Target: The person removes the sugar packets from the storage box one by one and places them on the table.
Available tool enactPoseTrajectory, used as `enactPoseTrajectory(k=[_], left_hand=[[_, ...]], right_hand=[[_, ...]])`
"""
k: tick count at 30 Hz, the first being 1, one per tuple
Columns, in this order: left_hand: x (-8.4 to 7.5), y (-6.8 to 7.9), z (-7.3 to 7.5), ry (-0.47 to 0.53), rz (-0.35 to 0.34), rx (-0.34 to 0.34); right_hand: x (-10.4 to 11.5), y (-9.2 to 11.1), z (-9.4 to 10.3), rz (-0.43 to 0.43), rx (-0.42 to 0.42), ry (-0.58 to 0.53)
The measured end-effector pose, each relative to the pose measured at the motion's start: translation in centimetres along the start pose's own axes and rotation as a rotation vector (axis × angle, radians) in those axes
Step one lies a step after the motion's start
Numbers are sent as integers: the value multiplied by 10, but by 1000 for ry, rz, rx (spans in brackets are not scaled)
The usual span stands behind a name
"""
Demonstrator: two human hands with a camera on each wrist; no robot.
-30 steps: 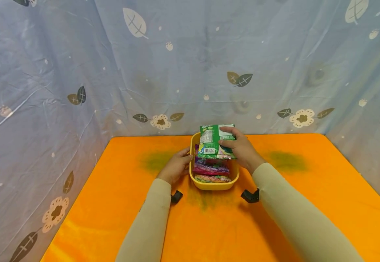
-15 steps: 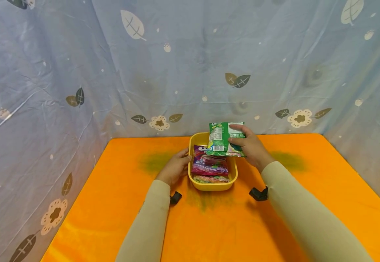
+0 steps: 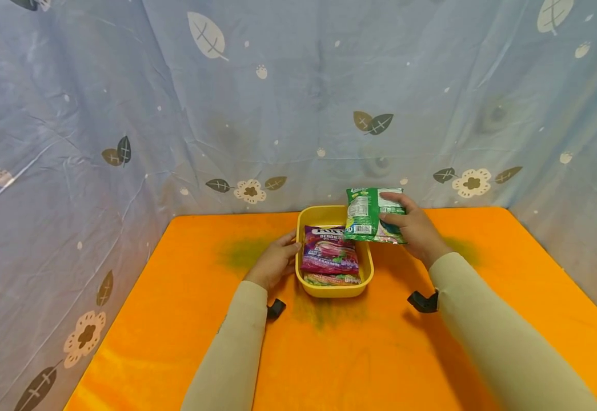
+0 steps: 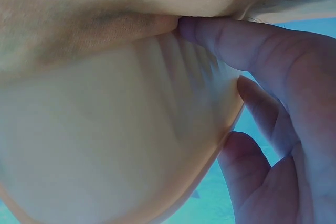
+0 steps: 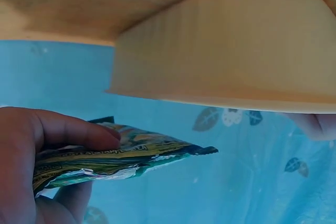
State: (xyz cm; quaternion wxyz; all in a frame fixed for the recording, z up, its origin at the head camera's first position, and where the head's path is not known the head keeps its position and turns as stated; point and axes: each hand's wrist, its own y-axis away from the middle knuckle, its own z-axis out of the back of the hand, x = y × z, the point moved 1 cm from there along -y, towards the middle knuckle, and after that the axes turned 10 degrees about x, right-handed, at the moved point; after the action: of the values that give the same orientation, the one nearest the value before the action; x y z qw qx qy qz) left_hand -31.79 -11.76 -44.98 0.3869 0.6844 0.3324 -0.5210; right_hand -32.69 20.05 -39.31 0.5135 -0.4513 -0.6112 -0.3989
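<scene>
In the head view my right hand (image 3: 419, 231) pinches a green candy bag (image 3: 362, 214), holding it above the back right corner of a yellow plastic basket (image 3: 335, 292). The right wrist view shows the bag (image 5: 131, 153) between thumb and fingers, apart from the basket wall (image 5: 220, 51). My left hand (image 3: 275, 261) touches the basket's left side from outside; its fingertips rest at the wall and rim in the left wrist view. Inside the basket lies a purple Fox's Berries candy bag (image 3: 329, 254), and in front of it another bag (image 3: 331, 279) with green and orange print, partly hidden.
An orange cloth (image 3: 200, 365) covers the table, with greenish stains. Grey-blue curtains (image 3: 298, 103) with leaf and flower prints stand behind and at both sides, close behind the basket. Black mounts (image 3: 424, 302) show at both wrists.
My right hand has moved right with the green bag, from over the basket's middle to its right rim, uncovering more of the purple bag. The left hand stays at the basket.
</scene>
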Motion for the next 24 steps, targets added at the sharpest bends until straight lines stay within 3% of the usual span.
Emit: enactPoseTrajectory(k=[15, 24], left_hand=[[0, 1, -1, -6, 4, 2], [1, 0, 1, 4, 14, -4]], right_hand=[[15, 23, 24, -76, -58, 81], [9, 29, 43, -89, -58, 65]])
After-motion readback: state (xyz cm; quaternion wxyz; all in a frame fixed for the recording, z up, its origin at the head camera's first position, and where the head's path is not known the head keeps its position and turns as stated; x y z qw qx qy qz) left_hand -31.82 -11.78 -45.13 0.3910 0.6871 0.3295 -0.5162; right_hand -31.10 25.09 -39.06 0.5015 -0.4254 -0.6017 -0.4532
